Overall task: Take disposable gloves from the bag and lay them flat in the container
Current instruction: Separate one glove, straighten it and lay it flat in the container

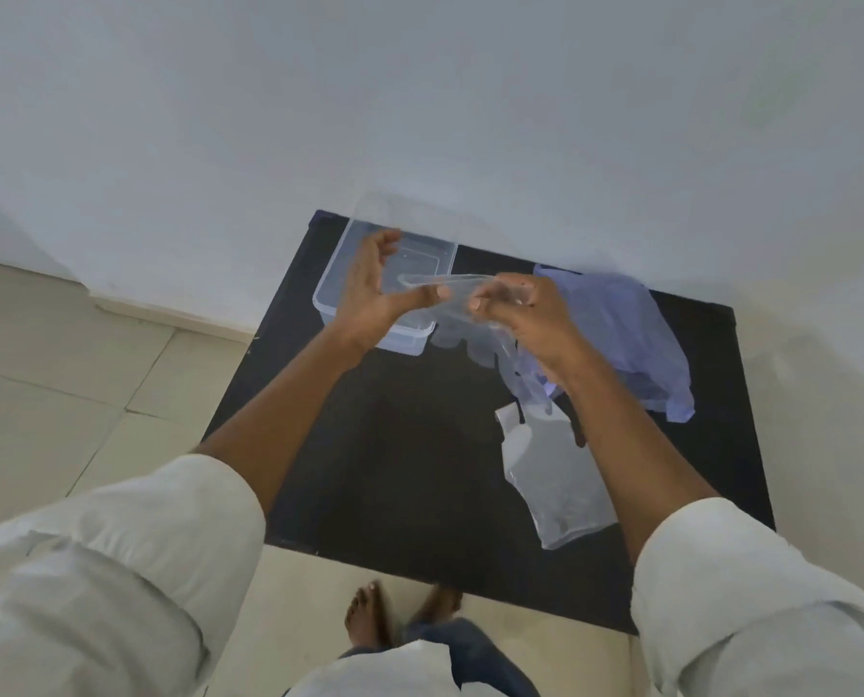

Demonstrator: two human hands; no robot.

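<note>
Overhead, a clear glove (462,314) stretched between both hands, left (379,289) and right (525,319) each pinching an edge.

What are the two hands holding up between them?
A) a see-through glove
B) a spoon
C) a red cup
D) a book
A: the left hand and right hand pinch a thin see-through glove stretched between them, its fingers dangling, above the black table and next to the clear container.
</note>
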